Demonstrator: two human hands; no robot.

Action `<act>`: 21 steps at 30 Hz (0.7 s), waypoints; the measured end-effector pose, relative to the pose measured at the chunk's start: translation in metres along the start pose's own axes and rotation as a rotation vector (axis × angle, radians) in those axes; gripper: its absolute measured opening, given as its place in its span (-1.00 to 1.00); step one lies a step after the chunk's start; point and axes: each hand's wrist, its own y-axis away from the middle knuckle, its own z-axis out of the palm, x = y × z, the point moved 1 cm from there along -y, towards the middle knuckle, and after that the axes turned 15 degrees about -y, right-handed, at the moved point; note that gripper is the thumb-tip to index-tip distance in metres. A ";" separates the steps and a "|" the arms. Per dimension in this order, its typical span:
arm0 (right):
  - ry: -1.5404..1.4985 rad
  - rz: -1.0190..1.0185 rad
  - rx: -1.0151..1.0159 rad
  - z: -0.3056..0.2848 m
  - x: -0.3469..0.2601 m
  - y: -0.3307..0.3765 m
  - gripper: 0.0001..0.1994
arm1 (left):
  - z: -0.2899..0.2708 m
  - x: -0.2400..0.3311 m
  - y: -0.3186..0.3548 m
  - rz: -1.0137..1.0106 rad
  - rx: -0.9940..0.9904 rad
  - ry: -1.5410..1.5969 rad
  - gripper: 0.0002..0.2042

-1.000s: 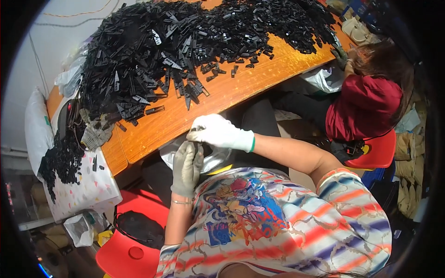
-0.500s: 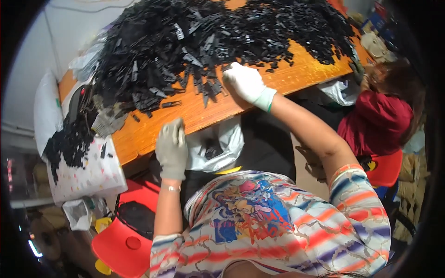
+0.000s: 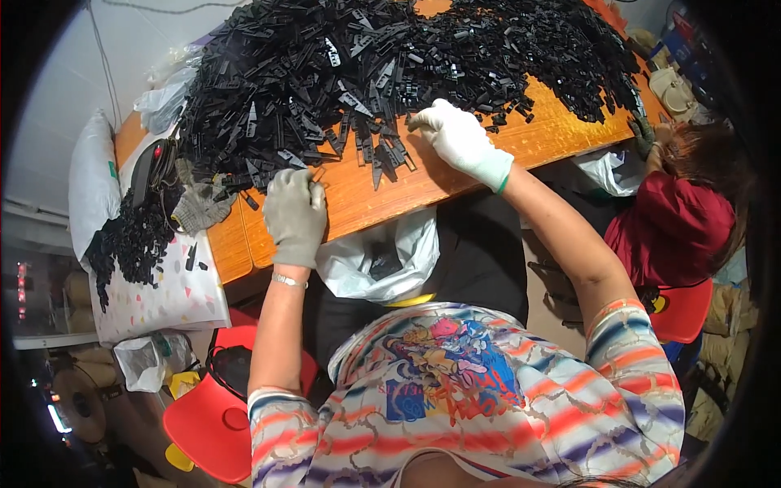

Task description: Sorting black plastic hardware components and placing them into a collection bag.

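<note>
My left hand (image 3: 294, 213), in a grey glove, rests at the table's near edge with its fingers curled over the wood. Its fingertips hide what, if anything, is in them. Just beyond them lie loose black plastic pieces (image 3: 382, 163), flat and tapered, at the front of a large heap (image 3: 301, 89). My right hand (image 3: 465, 145), in a white glove with a green cuff, hangs over the wooden tabletop (image 3: 439, 183) by the heap's front edge. Its fingers are drawn together and point left; I cannot see what they hold.
An open white plastic bag (image 3: 378, 272) with dark contents hangs below the table edge at my lap. At the left are a grey knitted glove (image 3: 202, 207), smaller black pieces (image 3: 134, 252) and a red chair (image 3: 211, 431). A co-worker in a dark red top (image 3: 671, 224) sits at the right.
My left hand has moved forward onto the table edge, covering the spot where a loose black piece lay. My right hand has shifted slightly, staying at the heap's front. The view has tilted a little.
</note>
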 end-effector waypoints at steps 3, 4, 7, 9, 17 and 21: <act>-0.343 0.155 0.067 0.002 -0.022 0.005 -0.81 | 0.011 0.001 0.017 -0.410 -0.219 0.672 -0.81; -0.445 0.223 0.014 0.000 -0.034 0.008 -0.82 | 0.001 0.004 0.020 -0.465 -0.320 0.976 -0.78; -0.763 0.296 -0.068 0.004 -0.069 0.020 -0.79 | -0.003 0.025 0.026 -0.554 -0.425 1.454 -0.73; -0.966 0.313 -0.111 0.013 -0.080 0.026 -0.75 | -0.008 0.037 0.030 -0.600 -0.476 1.618 -0.71; -1.012 0.420 -0.081 0.032 -0.098 0.039 -0.72 | -0.021 0.062 0.034 -0.662 -0.518 1.691 -0.67; -1.052 0.461 -0.047 0.029 -0.104 0.041 -0.75 | -0.021 0.058 0.038 -0.580 -0.602 1.823 -0.71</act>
